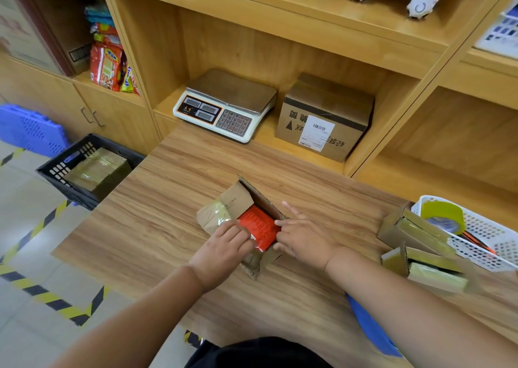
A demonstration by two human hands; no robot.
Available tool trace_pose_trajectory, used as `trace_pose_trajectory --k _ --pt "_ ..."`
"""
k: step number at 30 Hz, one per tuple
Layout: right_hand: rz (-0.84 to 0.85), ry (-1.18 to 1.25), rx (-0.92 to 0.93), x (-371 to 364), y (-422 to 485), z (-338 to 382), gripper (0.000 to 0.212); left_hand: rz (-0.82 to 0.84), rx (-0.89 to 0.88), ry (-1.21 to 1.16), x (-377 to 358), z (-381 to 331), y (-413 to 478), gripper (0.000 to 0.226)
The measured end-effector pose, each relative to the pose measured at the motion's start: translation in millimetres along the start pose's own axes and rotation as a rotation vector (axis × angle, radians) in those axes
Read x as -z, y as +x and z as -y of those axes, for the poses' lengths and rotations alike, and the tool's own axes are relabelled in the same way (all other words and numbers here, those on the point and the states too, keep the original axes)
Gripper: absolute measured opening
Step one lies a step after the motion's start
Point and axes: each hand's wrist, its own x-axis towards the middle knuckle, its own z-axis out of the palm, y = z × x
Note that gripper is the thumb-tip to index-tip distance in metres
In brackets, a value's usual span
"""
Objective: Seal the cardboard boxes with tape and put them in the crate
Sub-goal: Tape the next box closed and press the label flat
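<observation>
1. Press the red packet point(259, 226) flat, then fold the flaps level so the tape point(443, 213) lies smooth.
2. Your left hand point(224, 245) curls its fingers over the left flap of the box point(238, 199). Your right hand point(304, 234), fingers loosely straight, touches its right rim, gripping nothing.
3. The box sits open on the tabletop point(168, 213) between your hands, brown and creased.

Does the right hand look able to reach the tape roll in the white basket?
Probably yes: the tape roll lies uncovered in the white basket; the right hand need only clear low boxes.
</observation>
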Motion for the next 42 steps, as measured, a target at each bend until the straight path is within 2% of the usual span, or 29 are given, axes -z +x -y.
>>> trace_pose_trajectory --k 3,16,22,24,25,27,29,31,32,34,35,37,40,42 --pt "0.167 0.024 -0.033 1.6 6.5 -2.7 0.041 0.013 -0.004 -0.011 1.5 2.0 3.0 0.023" --pt "0.373 -0.001 -0.207 10.2 40.8 4.1 0.042 0.063 -0.05 0.025 -0.7 9.2 7.9 0.021" --pt "0.268 -0.03 -0.211 9.5 32.7 7.6 0.045 0.062 0.049 -0.031 9.5 2.5 10.1 0.028" --pt "0.256 -0.007 -0.222 9.4 30.0 7.9 0.045 0.017 0.112 -0.109 12.1 -1.5 12.1 0.025" --pt "0.248 0.001 -0.228 8.3 29.7 7.4 0.045 0.011 0.162 -0.159 13.8 -2.0 14.5 0.031" --pt "0.238 -0.006 -0.24 5.3 29.1 5.9 0.046 0.096 0.235 -0.232 17.3 -1.1 22.0 0.044" --pt "0.225 0.016 -0.246 4.1 25.9 5.6 0.047 0.234 0.251 -0.225 17.8 -0.8 32.0 0.04" --pt "0.091 0.145 -0.319 5.1 18.3 6.2 0.041 0.334 0.309 -0.193 12.9 -1.2 42.3 0.044" --pt "-0.064 0.218 -0.397 6.6 14.7 5.8 0.036 0.355 0.34 -0.17 10.0 -1.9 47.5 0.046" --pt "-0.348 0.286 -0.61 11.4 13.7 2.3 0.023 0.373 0.395 -0.161 5.7 -3.6 57.3 0.049" --pt "-0.38 0.318 -0.717 13.5 16.6 -0.3 0.02 0.381 0.424 -0.176 4.8 -4.4 61.6 0.048" --pt "-0.257 0.431 -0.858 14.8 26.7 -6.5 0.022 0.429 0.477 -0.206 5.1 -4.4 70.2 0.042" --pt "-0.028 0.579 -0.945 14.4 44.1 -8.2 0.035 0.509 0.511 -0.152 5.3 -5.3 81.7 0.045" --pt "0.067 0.582 -0.978 9.7 52.0 -9.0 0.037 0.545 0.547 -0.163 5.4 -4.2 83.9 0.046"
